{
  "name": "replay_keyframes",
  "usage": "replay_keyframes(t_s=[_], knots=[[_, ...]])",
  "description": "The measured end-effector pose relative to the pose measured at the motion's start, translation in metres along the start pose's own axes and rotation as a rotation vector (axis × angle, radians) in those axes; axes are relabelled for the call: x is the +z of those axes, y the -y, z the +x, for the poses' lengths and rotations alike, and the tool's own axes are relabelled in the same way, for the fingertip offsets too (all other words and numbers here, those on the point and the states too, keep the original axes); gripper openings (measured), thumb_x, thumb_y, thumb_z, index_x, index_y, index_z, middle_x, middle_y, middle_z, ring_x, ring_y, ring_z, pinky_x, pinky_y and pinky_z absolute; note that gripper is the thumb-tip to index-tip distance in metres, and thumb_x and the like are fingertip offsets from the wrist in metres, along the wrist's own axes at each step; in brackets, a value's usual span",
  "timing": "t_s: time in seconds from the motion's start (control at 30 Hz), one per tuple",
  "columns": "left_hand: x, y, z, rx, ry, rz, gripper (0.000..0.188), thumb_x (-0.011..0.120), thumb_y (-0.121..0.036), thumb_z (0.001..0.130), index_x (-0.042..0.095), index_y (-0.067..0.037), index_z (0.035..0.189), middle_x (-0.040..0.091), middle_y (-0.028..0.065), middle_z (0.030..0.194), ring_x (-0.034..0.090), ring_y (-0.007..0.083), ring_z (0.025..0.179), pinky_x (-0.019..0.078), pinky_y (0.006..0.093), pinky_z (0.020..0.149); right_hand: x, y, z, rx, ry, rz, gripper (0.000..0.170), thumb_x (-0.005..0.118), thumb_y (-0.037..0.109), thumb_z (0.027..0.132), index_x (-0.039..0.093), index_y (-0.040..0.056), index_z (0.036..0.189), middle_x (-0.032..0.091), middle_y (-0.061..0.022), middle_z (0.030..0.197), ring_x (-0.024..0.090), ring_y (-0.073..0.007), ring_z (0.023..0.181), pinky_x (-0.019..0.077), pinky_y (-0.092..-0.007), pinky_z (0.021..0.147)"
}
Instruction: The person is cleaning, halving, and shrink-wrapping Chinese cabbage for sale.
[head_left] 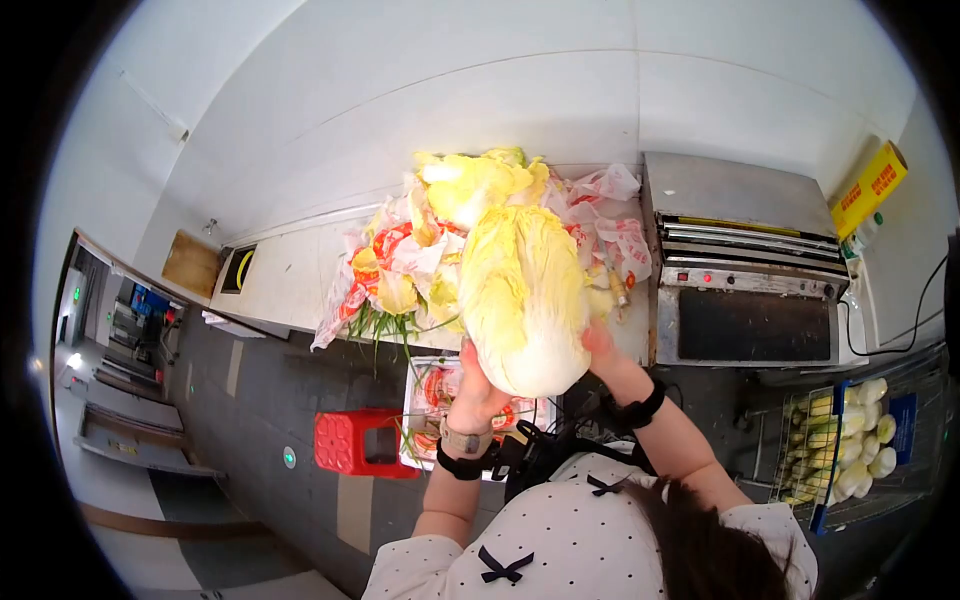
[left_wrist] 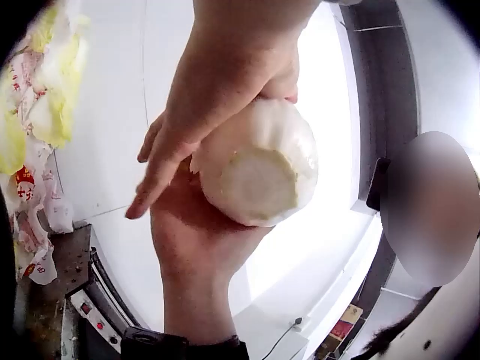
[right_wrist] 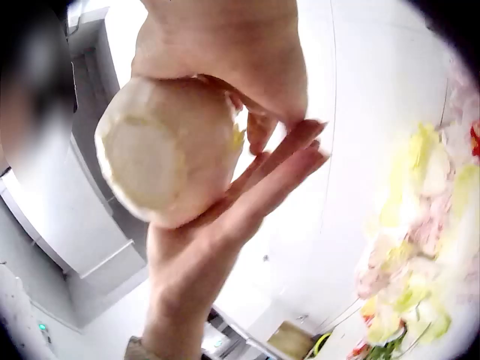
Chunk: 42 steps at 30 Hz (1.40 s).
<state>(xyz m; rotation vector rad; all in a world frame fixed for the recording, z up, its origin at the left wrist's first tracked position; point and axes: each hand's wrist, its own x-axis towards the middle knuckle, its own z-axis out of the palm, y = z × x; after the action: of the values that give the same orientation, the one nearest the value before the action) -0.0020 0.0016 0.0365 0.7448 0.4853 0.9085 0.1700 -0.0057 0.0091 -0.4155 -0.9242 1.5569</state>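
Observation:
A large napa cabbage (head_left: 525, 300) is held up between both hands, in front of the counter. My left hand (head_left: 480, 385) grips its lower left side, and my right hand (head_left: 605, 350) the lower right. The white cut base (left_wrist: 259, 184) faces the camera in the left wrist view, with the left hand (left_wrist: 217, 90) on top and the right hand (left_wrist: 202, 232) beneath. In the right wrist view, fingers of both hands curve around the cabbage (right_wrist: 169, 150). Loose yellow leaves (head_left: 475, 185) lie on plastic bags behind it.
On the counter's right stands a wrapping machine (head_left: 745, 260). Green stalks (head_left: 385, 325) hang over the front edge. Below are a red stool (head_left: 350, 440) and a white box (head_left: 412, 400) with bags inside. A cart (head_left: 835, 450) full of cabbages is at the right.

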Motion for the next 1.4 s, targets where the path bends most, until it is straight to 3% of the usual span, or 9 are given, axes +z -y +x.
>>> replay_keyframes(t_s=[0.1,0.23,0.33,0.53,0.73,0.83,1.03,1.33,1.4], knots=[[-0.01,0.001,-0.003,0.023,0.088,-0.038,0.089,0.055,-0.061,0.074,0.023,-0.006,0.137,0.037,0.0101,0.136,0.039,0.0259,0.123,0.0364,0.0435,0.099,-0.014,0.007,0.003,-0.03,-0.001,-0.347,0.093,0.062,0.052,0.073,0.018,0.0022,0.138,0.033,-0.0149,0.136,0.034,-0.0238,0.125,0.0269,-0.034,0.101],[-0.039,0.02,-0.006,0.07,0.13,-0.173,0.09,0.066,-0.052,0.071,0.025,-0.005,0.136,0.039,0.0106,0.134,0.04,0.026,0.122,0.0371,0.0428,0.099,-0.001,0.028,0.015,-0.369,-0.046,-0.738,0.083,0.064,0.042,0.074,0.027,0.0008,0.135,0.034,-0.015,0.136,0.033,-0.024,0.126,0.0242,-0.0363,0.103],[-0.051,0.016,-0.008,0.091,0.058,-0.111,0.091,0.074,-0.039,0.066,0.025,-0.004,0.135,0.04,0.0119,0.132,0.042,0.0257,0.12,0.0368,0.0408,0.099,0.013,0.047,0.016,-0.449,-0.106,-0.671,0.065,0.065,0.025,0.075,0.038,0.0013,0.129,0.04,-0.0133,0.132,0.036,-0.0226,0.123,0.0269,-0.0355,0.102],[-0.05,0.013,-0.011,0.131,-0.046,0.151,0.093,0.077,-0.03,0.062,0.024,-0.003,0.135,0.041,0.0125,0.131,0.043,0.0251,0.119,0.0365,0.0393,0.099,0.059,0.072,0.039,-0.358,-0.224,-0.933,0.038,0.059,0.006,0.079,0.05,0.0007,0.116,0.054,-0.009,0.113,0.049,-0.0177,0.107,0.035,-0.0289,0.094],[-0.046,0.013,-0.017,0.166,-0.053,0.276,0.095,0.077,-0.026,0.06,0.024,-0.003,0.135,0.041,0.0126,0.13,0.043,0.0247,0.119,0.0363,0.0386,0.099,0.058,0.071,0.045,-0.454,-0.283,-1.019,0.021,0.062,0.002,0.077,0.057,0.0004,0.097,0.06,-0.0034,0.09,0.055,-0.0129,0.087,0.0417,-0.0242,0.08],[-0.048,0.012,-0.017,0.173,-0.056,0.317,0.095,0.077,-0.023,0.059,0.023,-0.003,0.135,0.041,0.0127,0.13,0.043,0.0244,0.119,0.0363,0.0382,0.099,0.064,0.074,0.05,-0.299,-0.352,-0.78,0.012,0.062,0.005,0.079,0.059,0.0002,0.089,0.059,-0.0027,0.088,0.053,-0.0087,0.082,0.0417,-0.0221,0.076],[-0.043,0.011,-0.014,0.206,-0.068,0.328,0.098,0.078,-0.018,0.056,0.022,-0.002,0.135,0.041,0.0124,0.129,0.043,0.0237,0.118,0.036,0.0371,0.099,0.045,0.082,0.059,0.025,-0.209,-0.771,0.015,0.061,0.009,0.081,0.055,0.0011,0.092,0.054,0.0014,0.082,0.048,-0.0035,0.077,0.0396,-0.0192,0.068],[-0.037,0.014,-0.007,0.22,-0.076,0.186,0.101,0.078,-0.016,0.054,0.021,-0.001,0.136,0.04,0.012,0.13,0.043,0.0231,0.119,0.0354,0.0362,0.099,0.048,0.061,0.052,-0.281,-0.277,-0.77,0.01,0.054,0.004,0.085,0.047,0.0024,0.092,0.053,0.0005,0.087,0.049,-0.0049,0.084,0.0395,-0.0196,0.074],[-0.036,0.014,-0.007,0.229,-0.05,0.188,0.101,0.078,-0.015,0.054,0.02,-0.001,0.136,0.039,0.0122,0.13,0.043,0.0229,0.118,0.0352,0.0361,0.099,0.05,0.067,0.051,-0.163,-0.284,-0.695,0.014,0.056,0.004,0.084,0.048,0.0021,0.096,0.054,-0.0006,0.09,0.05,-0.0059,0.087,0.0396,-0.0204,0.076]])
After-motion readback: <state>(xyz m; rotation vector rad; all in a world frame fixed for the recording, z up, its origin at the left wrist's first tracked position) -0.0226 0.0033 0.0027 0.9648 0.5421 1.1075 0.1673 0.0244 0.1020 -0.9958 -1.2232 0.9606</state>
